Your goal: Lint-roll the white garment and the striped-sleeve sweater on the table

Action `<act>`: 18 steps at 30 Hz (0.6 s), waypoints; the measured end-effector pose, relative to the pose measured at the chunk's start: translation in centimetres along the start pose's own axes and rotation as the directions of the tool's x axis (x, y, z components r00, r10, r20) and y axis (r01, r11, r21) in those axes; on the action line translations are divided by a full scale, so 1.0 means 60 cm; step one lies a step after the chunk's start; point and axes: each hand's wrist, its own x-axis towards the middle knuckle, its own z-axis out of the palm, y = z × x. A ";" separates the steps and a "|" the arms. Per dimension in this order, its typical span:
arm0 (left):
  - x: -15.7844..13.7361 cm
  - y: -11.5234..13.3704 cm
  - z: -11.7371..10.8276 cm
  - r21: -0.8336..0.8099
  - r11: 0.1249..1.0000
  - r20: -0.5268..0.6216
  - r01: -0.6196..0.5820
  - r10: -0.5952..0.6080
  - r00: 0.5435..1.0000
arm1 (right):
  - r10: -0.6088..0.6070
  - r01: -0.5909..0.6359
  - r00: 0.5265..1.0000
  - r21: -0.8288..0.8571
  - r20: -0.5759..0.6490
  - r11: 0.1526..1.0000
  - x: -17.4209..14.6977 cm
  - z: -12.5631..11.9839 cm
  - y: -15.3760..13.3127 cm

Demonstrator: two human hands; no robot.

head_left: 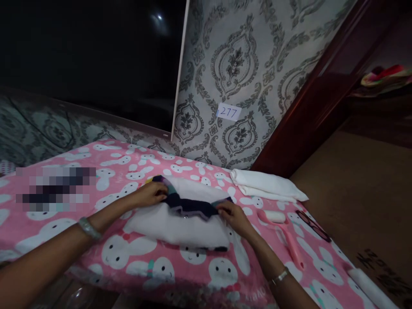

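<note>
A folded white garment (174, 227) with a navy band (196, 207) across it lies on the pink bunny-print cover (109, 253). My left hand (151, 194) pinches the band's left end, where some teal and purple show. The right end is pinched between the fingers of my right hand (236, 218). Between the two hands the band sags a little, and white fabric shows on both sides of it. Which part of the garment the band belongs to, I cannot tell.
Right of the garment lie a folded white cloth (267, 185), a pink-handled lint roller (291, 246) and dark-framed glasses (313, 226). A blurred-out dark item (56, 189) is at left. Behind are a television (90, 60) and a patterned wall; a cardboard box (363, 184) stands at right.
</note>
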 end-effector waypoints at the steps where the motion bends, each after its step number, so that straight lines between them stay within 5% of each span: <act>1: 0.018 0.003 -0.005 -0.019 1.000 0.006 -0.023 0.023 1.000 | -0.044 0.044 0.998 0.010 -0.040 0.999 0.022 -0.004 0.002; 5: 0.075 0.003 -0.018 -0.133 0.989 -0.226 0.063 -0.092 0.970 | -0.113 0.114 0.920 -0.021 -0.375 0.993 0.089 -0.014 0.011; 7: 0.081 -0.009 -0.015 -0.194 0.969 -0.311 0.155 -0.211 0.927 | -0.080 0.092 0.896 0.006 -0.437 0.996 0.092 -0.009 0.025; 12: 0.041 -0.061 -0.015 -0.317 0.902 -0.325 0.293 -0.393 0.860 | 0.167 -0.127 0.885 0.121 -0.434 0.985 0.042 0.011 0.097; 15: 0.028 -0.081 -0.027 -0.434 0.818 -0.267 0.378 -0.518 0.813 | 0.440 -0.320 0.822 0.347 -0.361 0.882 0.036 0.010 0.132; 18: 0.050 -0.083 -0.035 -0.561 0.715 -0.151 0.417 -0.584 0.798 | 0.509 -0.350 0.817 0.467 -0.271 0.812 0.060 0.009 0.140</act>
